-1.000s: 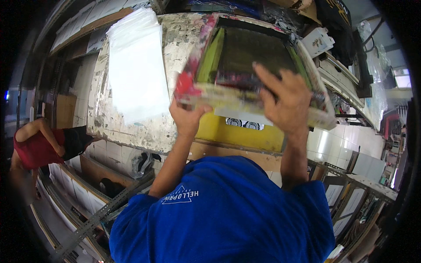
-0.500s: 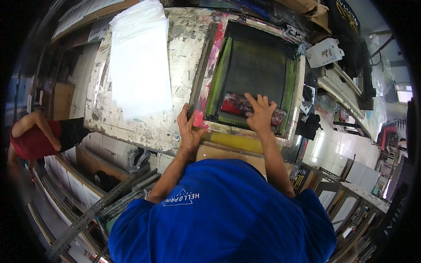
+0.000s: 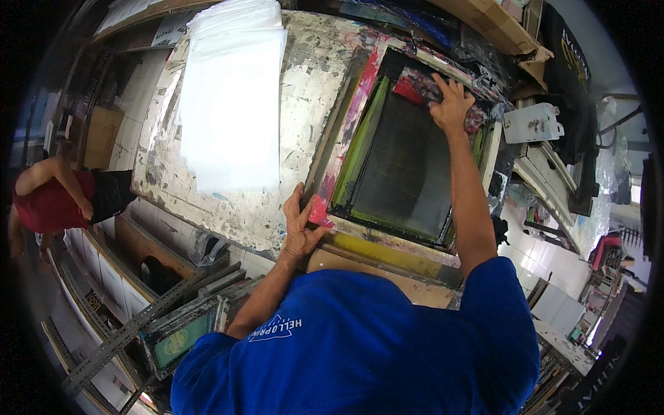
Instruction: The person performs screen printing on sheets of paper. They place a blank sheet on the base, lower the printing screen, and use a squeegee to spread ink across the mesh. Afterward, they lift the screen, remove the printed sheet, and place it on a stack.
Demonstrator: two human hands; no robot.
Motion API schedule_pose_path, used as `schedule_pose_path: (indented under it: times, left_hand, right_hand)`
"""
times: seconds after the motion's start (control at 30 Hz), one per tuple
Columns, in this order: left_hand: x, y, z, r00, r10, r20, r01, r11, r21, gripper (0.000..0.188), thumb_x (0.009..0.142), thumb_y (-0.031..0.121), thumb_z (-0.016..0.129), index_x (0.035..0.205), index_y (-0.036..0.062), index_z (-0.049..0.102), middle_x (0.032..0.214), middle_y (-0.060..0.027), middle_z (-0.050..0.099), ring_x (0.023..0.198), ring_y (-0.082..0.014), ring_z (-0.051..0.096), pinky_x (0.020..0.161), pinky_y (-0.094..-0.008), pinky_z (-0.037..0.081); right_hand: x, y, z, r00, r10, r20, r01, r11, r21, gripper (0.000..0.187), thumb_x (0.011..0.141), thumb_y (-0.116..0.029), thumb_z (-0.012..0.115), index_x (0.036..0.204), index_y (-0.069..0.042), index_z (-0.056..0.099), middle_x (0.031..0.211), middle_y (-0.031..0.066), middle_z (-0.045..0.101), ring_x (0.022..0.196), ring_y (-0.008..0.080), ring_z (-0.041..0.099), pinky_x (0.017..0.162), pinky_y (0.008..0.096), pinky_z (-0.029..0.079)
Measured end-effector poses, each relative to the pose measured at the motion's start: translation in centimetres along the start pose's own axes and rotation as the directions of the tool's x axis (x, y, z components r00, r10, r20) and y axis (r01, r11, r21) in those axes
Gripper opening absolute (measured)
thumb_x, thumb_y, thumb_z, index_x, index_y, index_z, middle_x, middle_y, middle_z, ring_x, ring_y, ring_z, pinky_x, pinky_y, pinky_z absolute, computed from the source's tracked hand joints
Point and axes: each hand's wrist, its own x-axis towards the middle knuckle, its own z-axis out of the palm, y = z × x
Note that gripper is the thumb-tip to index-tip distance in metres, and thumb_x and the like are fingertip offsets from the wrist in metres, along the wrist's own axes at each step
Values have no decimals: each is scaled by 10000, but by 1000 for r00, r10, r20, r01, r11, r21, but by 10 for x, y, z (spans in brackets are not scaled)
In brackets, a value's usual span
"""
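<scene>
- The screen-printing frame (image 3: 408, 149) is laid flat on the right half of the paint-crusted worktable (image 3: 304, 76), its dark mesh bordered by green and pink ink.
- The frame's near left corner is gripped by the left hand (image 3: 302, 232), fingers curled round the pink-stained edge.
- The right hand (image 3: 453, 105) is pressed down at the far end of the mesh, fingers spread over what appears to be a squeegee; whether it is actually clasped cannot be told.
- If the corner grip slackens, the frame could be shifted sideways and the print smeared.
- Uneven pressure from the far hand could leave ink streaked or pooled.
- The stack of white sheets (image 3: 232, 104) is kept to the left, apart from the frame; wet ink on the fingers could be carried onto it.
</scene>
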Motion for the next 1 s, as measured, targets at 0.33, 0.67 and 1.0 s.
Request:
schedule_pose_path:
  times: [0.33, 0.67, 1.0]
  left_hand:
    - [-3, -2, 0, 1000, -17, 3, 17, 999, -40, 895, 672, 426, 875, 1436, 81, 563, 1570, -270, 350, 1365, -435, 396, 1134, -510, 311]
    - [-4, 5, 5, 998, -63, 15, 64, 994, -83, 897, 627, 412, 896, 1376, 26, 589, 1271, -173, 597, 1197, -355, 499, 1057, -458, 331]
    - [36, 46, -15, 946, 184, -267, -226, 965, -137, 860, 604, 358, 925, 1301, -47, 625, 1169, -124, 665, 1100, -320, 553, 1001, -433, 405]
  right_hand:
    - [74, 34, -3, 996, -53, 69, 38, 980, 197, 605, 733, -159, 772, 1326, -238, 679, 1255, 117, 708, 1182, 315, 628, 997, 500, 392]
    - [35, 60, -45, 963, 225, 146, -266, 723, 637, 648, 742, -24, 771, 1351, -223, 669, 1218, 112, 731, 1074, 223, 684, 974, 330, 477]
    - [-130, -135, -220, 915, 141, 379, -353, 736, 578, 698, 786, 103, 684, 1413, -197, 616, 1336, 179, 657, 1273, 273, 598, 1066, 332, 452]
